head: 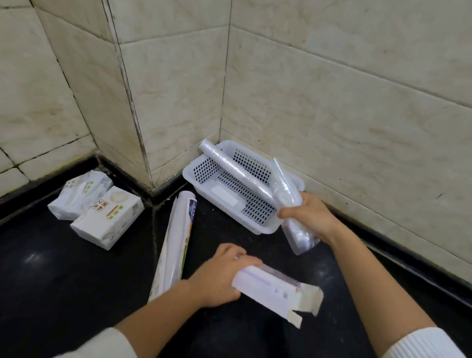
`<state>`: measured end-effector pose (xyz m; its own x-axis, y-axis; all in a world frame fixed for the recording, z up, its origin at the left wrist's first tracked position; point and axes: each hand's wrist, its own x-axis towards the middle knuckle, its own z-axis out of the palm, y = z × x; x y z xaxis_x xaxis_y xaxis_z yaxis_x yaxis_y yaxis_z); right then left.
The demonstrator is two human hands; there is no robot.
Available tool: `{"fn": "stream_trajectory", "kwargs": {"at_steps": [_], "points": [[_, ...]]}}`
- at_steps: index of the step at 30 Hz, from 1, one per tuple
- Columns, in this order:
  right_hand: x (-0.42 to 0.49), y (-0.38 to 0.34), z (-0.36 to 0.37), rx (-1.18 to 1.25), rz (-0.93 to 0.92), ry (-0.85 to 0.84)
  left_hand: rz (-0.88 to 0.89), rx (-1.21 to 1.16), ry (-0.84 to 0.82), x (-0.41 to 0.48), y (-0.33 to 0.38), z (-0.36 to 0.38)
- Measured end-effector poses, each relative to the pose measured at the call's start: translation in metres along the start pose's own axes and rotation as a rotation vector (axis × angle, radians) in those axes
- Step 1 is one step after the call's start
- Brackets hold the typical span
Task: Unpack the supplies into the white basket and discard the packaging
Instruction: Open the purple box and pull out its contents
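A white perforated basket (202, 174) sits on the black counter in the tiled corner. One clear plastic roll (230, 167) lies slanted across it, its far end resting on the rim. My right hand (309, 218) grips a second clear roll of bags (283, 192) at the basket's right end, tilted upward. My left hand (221, 279) holds a long white and purple carton (272, 290) low over the counter; its right end flaps hang open.
A long white box (175, 241) with green print lies left of my left hand, pointing at the corner. Two white tissue packs (96, 207) rest at the left near the wall. The dark counter (46, 278) stretches toward me; tiled walls close in behind.
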<state>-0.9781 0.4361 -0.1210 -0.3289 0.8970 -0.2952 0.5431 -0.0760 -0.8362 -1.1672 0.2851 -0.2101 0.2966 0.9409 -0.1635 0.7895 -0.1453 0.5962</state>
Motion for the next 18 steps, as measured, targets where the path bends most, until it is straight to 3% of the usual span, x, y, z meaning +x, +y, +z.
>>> {"fn": "stream_trajectory", "kwargs": {"at_steps": [5,8,12,15,18], "points": [[0.048,-0.011,0.03,0.017,-0.063,0.099,-0.006,0.12,-0.206,0.02,-0.007,0.025],[0.077,-0.012,0.047,-0.001,-0.151,0.158,-0.004,0.009,-0.238,0.023,-0.018,0.026],[0.107,0.006,0.069,-0.139,-0.149,0.09,-0.066,-0.147,0.003,0.03,-0.037,0.011],[0.116,0.03,0.075,-0.381,-0.087,-0.029,-0.147,-0.047,0.256,0.045,-0.054,-0.007],[0.121,0.041,0.076,-0.559,-0.051,-0.175,-0.202,0.037,0.334,0.064,-0.068,-0.021]]}}
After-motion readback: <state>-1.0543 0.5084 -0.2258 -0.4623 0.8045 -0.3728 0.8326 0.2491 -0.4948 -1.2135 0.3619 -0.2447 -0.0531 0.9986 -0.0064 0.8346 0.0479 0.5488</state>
